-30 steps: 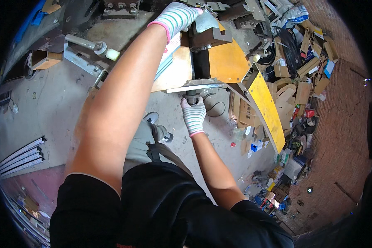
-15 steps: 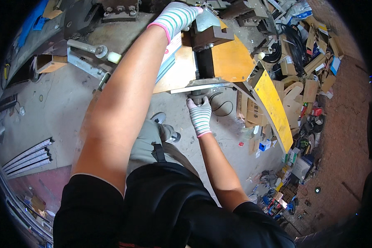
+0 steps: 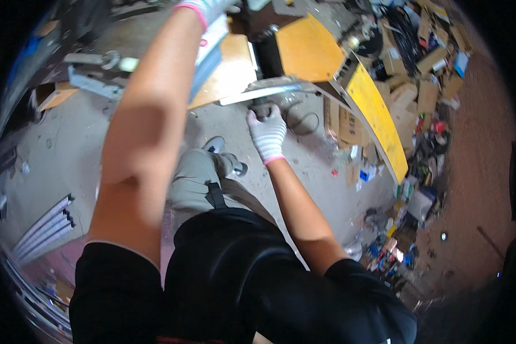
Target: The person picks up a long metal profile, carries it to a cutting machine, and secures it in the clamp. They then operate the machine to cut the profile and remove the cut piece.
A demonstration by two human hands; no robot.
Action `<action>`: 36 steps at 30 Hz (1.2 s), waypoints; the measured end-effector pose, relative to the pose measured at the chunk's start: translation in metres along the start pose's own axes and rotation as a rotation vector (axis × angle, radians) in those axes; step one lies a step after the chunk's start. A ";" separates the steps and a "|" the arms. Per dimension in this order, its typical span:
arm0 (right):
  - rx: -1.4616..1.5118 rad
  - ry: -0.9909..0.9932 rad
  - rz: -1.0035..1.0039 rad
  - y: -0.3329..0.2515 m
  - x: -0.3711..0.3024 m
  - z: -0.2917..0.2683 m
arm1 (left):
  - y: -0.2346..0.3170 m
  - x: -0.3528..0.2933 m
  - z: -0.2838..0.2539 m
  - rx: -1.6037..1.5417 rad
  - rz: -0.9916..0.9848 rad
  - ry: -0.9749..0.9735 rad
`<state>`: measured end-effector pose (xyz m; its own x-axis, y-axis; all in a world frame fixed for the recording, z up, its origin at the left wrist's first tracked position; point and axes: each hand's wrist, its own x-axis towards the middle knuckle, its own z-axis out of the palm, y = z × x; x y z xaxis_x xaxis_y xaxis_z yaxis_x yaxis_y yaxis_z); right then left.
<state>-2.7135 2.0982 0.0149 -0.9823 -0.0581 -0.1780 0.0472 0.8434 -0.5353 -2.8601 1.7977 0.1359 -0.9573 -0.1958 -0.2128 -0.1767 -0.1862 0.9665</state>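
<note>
My right hand [image 3: 268, 135], in a white glove with grey-green stripes and a pink cuff, is closed round a dark round knob [image 3: 261, 110] under the front edge of a machine. Above it a yellow-orange machine table [image 3: 309, 49] carries a dark metal block [image 3: 269, 20]. My left hand [image 3: 207, 7], gloved alike, reaches over the table beside that block. The frame's upper edge cuts it off and motion smears it, so its fingers cannot be read. Below its wrist a stack of pale blue-edged sheets [image 3: 205, 71] lies on the table.
A yellow curved guard [image 3: 378, 117] slopes down on the right. Behind it are cardboard boxes [image 3: 350, 126] and mixed scrap. A thin black cable loop [image 3: 304, 120] hangs near my right hand. Long metal strips [image 3: 46, 229] lie on the floor at left.
The view has shifted, so the machine and both hands sit higher and further left. My left hand is now mostly out of frame. My right hand stays on the knob.
</note>
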 end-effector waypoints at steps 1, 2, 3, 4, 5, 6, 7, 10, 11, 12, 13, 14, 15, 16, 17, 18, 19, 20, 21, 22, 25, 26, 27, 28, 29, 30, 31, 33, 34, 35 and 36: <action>0.261 -0.073 0.080 0.004 0.002 -0.001 | -0.001 0.000 0.002 0.045 -0.035 0.062; 0.513 -0.146 0.101 0.006 0.004 -0.001 | -0.001 0.001 0.003 0.096 -0.066 0.124; 1.086 -0.529 0.328 0.011 0.011 -0.007 | -0.002 0.002 0.003 0.076 -0.074 0.069; 1.413 -0.704 0.531 0.013 0.015 -0.011 | -0.002 0.006 0.006 0.027 -0.121 0.066; 1.400 -0.773 0.466 0.013 0.017 -0.014 | -0.005 0.005 0.010 -0.011 -0.108 0.071; 1.331 -0.759 0.476 0.012 0.018 -0.016 | -0.006 0.004 0.012 -0.046 -0.087 0.084; 1.147 -0.652 0.359 0.008 0.016 -0.017 | -0.006 0.005 0.013 -0.050 -0.070 0.052; 0.153 -0.125 0.057 -0.004 0.003 -0.012 | -0.004 0.003 0.016 -0.058 -0.055 0.022; 0.074 -0.115 0.127 -0.006 0.001 -0.010 | -0.005 0.002 0.019 -0.047 -0.071 0.045; 0.070 -0.079 0.051 -0.007 0.000 -0.009 | -0.005 0.001 0.021 -0.033 -0.085 0.069; 0.171 -0.088 0.080 -0.006 0.000 -0.008 | -0.005 -0.001 0.022 0.015 -0.082 0.085; 0.310 -0.113 0.014 -0.004 0.003 -0.007 | -0.003 0.000 0.021 -0.001 -0.079 0.024; 0.783 -0.408 0.299 0.003 0.007 -0.012 | -0.002 0.003 0.021 0.037 -0.068 0.046; 1.347 -0.717 0.519 0.009 0.015 -0.014 | -0.002 0.004 0.022 0.075 -0.064 0.071; 1.401 -0.791 0.455 0.014 0.017 -0.015 | -0.004 0.004 0.021 0.106 -0.054 0.087; 1.376 -0.788 0.475 0.016 0.018 -0.013 | -0.005 0.005 0.020 0.096 -0.065 0.076; 1.312 -0.748 0.462 0.017 0.018 -0.011 | -0.006 0.006 0.019 0.090 -0.078 0.081; 1.000 -0.529 0.395 0.017 0.016 -0.007 | -0.007 0.008 0.017 0.081 -0.090 0.084; 0.628 -0.364 0.219 0.015 0.013 -0.003 | -0.008 0.009 0.017 0.077 -0.088 0.101; 0.245 -0.146 0.082 0.013 0.010 0.001 | -0.008 0.011 0.015 0.094 -0.110 0.104; 0.237 -0.107 0.084 0.011 0.005 0.000 | -0.012 0.010 0.015 0.025 -0.079 0.098; 0.362 -0.162 0.036 0.010 0.009 -0.002 | -0.012 0.010 0.014 0.001 -0.075 0.086; 0.860 -0.425 0.315 0.012 0.010 -0.008 | -0.011 0.011 0.013 0.031 -0.078 0.094; 1.431 -0.795 0.489 0.014 0.017 -0.012 | -0.011 0.011 0.013 0.058 -0.085 0.100; 1.468 -0.878 0.462 0.015 0.017 -0.014 | -0.010 0.012 0.012 0.088 -0.110 0.097; 1.433 -0.820 0.539 0.015 0.018 -0.014 | -0.010 0.012 0.012 0.058 -0.107 0.081; 1.147 -0.683 0.387 0.015 0.019 -0.014 | -0.011 0.012 0.011 0.028 -0.099 0.066; 0.565 -0.338 0.223 0.013 0.014 -0.006 | -0.012 0.014 0.012 -0.028 -0.105 0.065; 0.257 -0.168 0.070 0.013 0.009 -0.002 | -0.009 0.023 0.018 0.157 -0.158 0.227; 0.167 -0.117 0.107 0.012 0.007 0.001 | -0.010 0.023 0.017 0.175 -0.166 0.219; 0.122 -0.109 0.070 0.014 0.006 0.002 | -0.010 0.024 0.016 0.194 -0.172 0.215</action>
<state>-2.7183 2.1086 0.0051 -0.9508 -0.0648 -0.3029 0.1426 0.7766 -0.6136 -2.8845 1.8100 0.1234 -0.8428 -0.3803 -0.3809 -0.3919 -0.0513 0.9186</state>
